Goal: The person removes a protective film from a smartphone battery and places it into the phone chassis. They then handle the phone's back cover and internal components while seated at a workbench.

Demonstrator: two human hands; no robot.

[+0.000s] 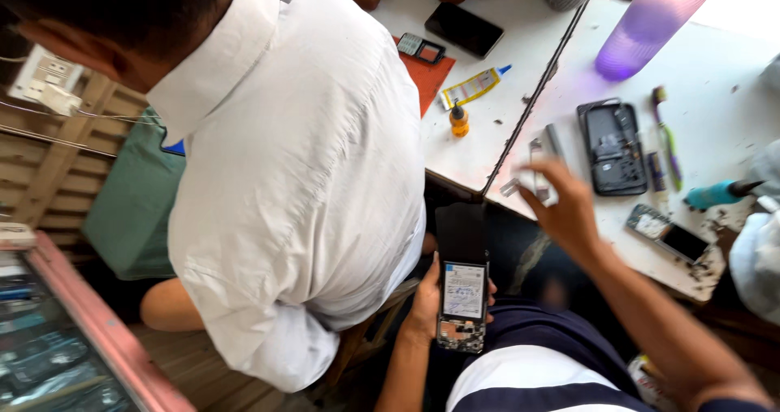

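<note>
We hold an opened phone in our left hand, fingers wrapped round its edges, its back cover off so that the battery with a white label and the circuit board below it show. The phone sits low, well below the counter edge and above our lap. Our right hand reaches up over the counter edge; its fingers close round a small pale part that is too blurred to name. Just right of that hand lies a black phone shell with its inside facing up, and beyond the shell a green and purple toothbrush. Nearer us from the shell rests a small phone board with a dark screen, and to its right a teal-handled tool. Far above the shell stands a purple bottle. Left of the shell, across a dark seam, are a small orange bottle, a yellow tube packet and a black phone. A person in a white shirt sits left of our opened phone.
</note>
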